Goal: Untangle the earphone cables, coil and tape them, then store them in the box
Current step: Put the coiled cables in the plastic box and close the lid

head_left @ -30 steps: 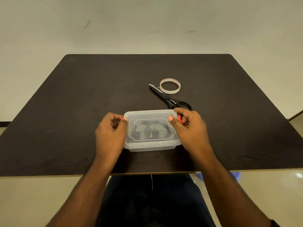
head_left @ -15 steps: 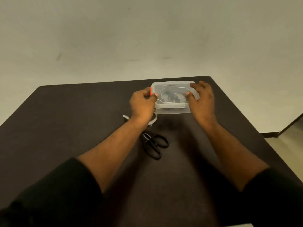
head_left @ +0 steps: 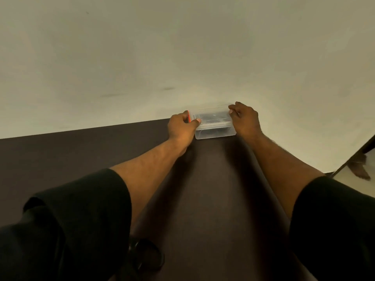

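- I see the box (head_left: 215,126), a clear plastic one with its lid on, sitting at the far edge of the dark table (head_left: 213,199), a little right of the frame's centre.
- Dark shapes show through the lid and walls; I read them as the earphone cables (head_left: 213,118) inside, but the blur keeps me from making out coils or tape.
- My left hand (head_left: 182,128) is at the box's left end, fingers curled round it and the thumb laid on the lid's near left corner.
- A thin red strip (head_left: 188,116) stands upright against that hand at the box's left end; I cannot tell what it belongs to.
- My right hand (head_left: 246,118) grips the right end, fingers curled over the lid's far right corner.
- The two hands are apart, with the box between them, both arms reaching straight out from the bottom of the frame in dark sleeves (head_left: 81,209).
- At the lower middle, just beside my left sleeve, the black loops of the scissors (head_left: 146,256) lie on the table, blurred.
- Behind the table, a pale wall (head_left: 182,47) fills the upper half.
- At the right edge, a bare foot (head_left: 359,169) shows on the floor.
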